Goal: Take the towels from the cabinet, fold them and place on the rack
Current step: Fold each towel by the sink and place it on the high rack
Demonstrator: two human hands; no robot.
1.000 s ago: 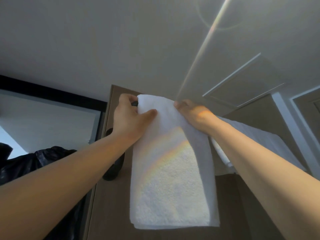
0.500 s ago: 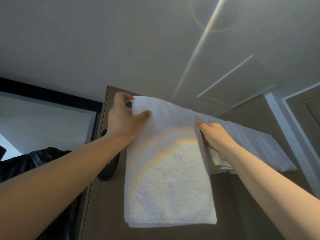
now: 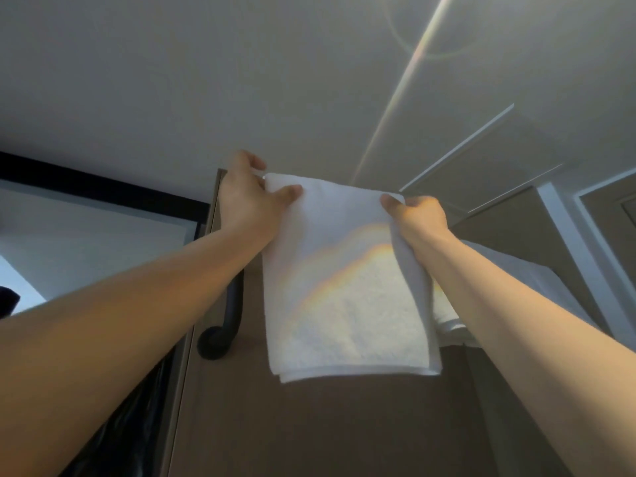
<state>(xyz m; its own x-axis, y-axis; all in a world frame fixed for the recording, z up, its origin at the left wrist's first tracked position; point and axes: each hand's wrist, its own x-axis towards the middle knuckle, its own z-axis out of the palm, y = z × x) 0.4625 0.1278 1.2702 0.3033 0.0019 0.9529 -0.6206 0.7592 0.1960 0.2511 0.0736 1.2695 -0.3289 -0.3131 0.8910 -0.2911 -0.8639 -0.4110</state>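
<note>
A folded white towel (image 3: 347, 290) hangs overhead in front of a brown wall panel (image 3: 344, 425). My left hand (image 3: 249, 197) pinches its top left corner, thumb on the front. My right hand (image 3: 418, 215) grips the top right corner, fingers curled round the edge. A black rack bar (image 3: 233, 311) curves down the panel just left of the towel; its upper part is hidden behind my left wrist and the towel. A second white towel (image 3: 516, 270) hangs to the right, partly behind my right forearm.
The white ceiling (image 3: 275, 80) is close above my hands. A dark-framed pane (image 3: 103, 235) is at left, with black glossy material (image 3: 137, 425) below it. A white door frame (image 3: 578, 256) stands at right.
My right hand has moved from the towel's right side edge up to its top right corner and taken hold. The towel's top edge now looks lifted and spread between both hands.
</note>
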